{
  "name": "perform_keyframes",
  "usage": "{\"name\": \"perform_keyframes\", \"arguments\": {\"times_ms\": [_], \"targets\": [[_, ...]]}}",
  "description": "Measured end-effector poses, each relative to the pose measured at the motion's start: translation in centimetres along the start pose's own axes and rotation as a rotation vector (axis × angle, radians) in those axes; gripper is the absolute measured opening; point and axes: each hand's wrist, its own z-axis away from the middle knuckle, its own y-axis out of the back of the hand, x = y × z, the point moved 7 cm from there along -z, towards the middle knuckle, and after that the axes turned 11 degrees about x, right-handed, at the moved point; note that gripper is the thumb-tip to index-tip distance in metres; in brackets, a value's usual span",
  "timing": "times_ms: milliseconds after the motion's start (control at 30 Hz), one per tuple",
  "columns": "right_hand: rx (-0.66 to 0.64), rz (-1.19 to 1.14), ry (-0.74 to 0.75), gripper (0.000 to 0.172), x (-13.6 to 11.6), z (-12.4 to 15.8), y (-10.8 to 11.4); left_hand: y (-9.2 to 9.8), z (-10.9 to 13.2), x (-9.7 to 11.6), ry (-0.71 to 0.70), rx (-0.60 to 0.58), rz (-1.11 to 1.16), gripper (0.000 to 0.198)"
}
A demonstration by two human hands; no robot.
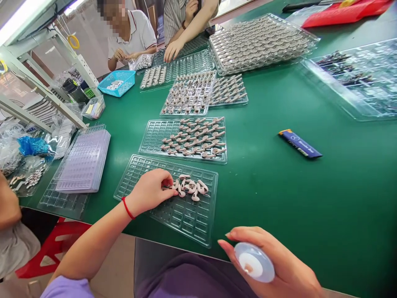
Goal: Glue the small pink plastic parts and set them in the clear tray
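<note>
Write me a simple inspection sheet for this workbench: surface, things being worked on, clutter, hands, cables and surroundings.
Surface: green table, bare across its middle right.
Job's things: pale pieces loosely piled on the nearest clear tray; the second tray is partly filled.
Clutter: blue packet, blue basket, tray stack.
Hands: left hand at the pieces, grip unclear; right hand around a translucent container.
Cables: nothing certain; dark bundles on the right-hand tray are too small to identify.
Surroundings: two people opposite; another person's arm at left.
</note>
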Motion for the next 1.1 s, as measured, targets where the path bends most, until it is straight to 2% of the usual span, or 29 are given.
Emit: {"name": "perform_keyframes", "arguments": {"times_ms": [133, 267, 367, 500, 600, 767, 900, 1000, 1100], "targets": [[-0.025, 0.02, -0.021, 0.01, 0.1, 0.1, 0.0, 0.0, 0.3, 0.1, -0.04, 0.082, -0.006, 0.026], [-0.04, 0.058, -0.05, 0.011, 0.4, 0.5, 0.2, 0.1, 0.3, 0.4, -0.064, 0.104, -0.047, 0.011], [-0.05, 0.07, -0.103, 0.013, 1.0, 0.7, 0.3, 0.9, 0.6, 0.2, -0.056, 0.155, -0.025, 0.003], [-0.053, 0.039, -0.195, 0.022, 2.2, 1.2, 0.3, 2.6, 1.6, -0.9, -0.015, 0.326, 0.083, 0.007], [-0.043, -0.037, -0.196, 0.03, 2.7, 1.5, 0.3, 3.4, 2.6, -1.9, -0.002, 0.422, 0.136, 0.01], [-0.05, -0.071, -0.218, 0.032, 2.8, 1.9, 0.3, 3.8, 4.2, -3.8, 0.089, 0.5, 0.161, 0.004], [-0.048, -0.071, -0.33, 0.029, 3.1, 2.2, 0.3, 4.0, 5.2, -4.9, 0.133, 0.521, 0.147, 0.007], [-0.047, -0.081, -0.307, 0.029, 2.9, 2.1, 0.2, 4.4, 6.2, -4.5, 0.13, 0.552, 0.149, 0.005], [-0.05, -0.067, -0.226, 0.034, 2.6, 2.1, 0.2, 4.3, 8.0, -3.0, 0.139, 0.565, 0.255, 0.006]]}}
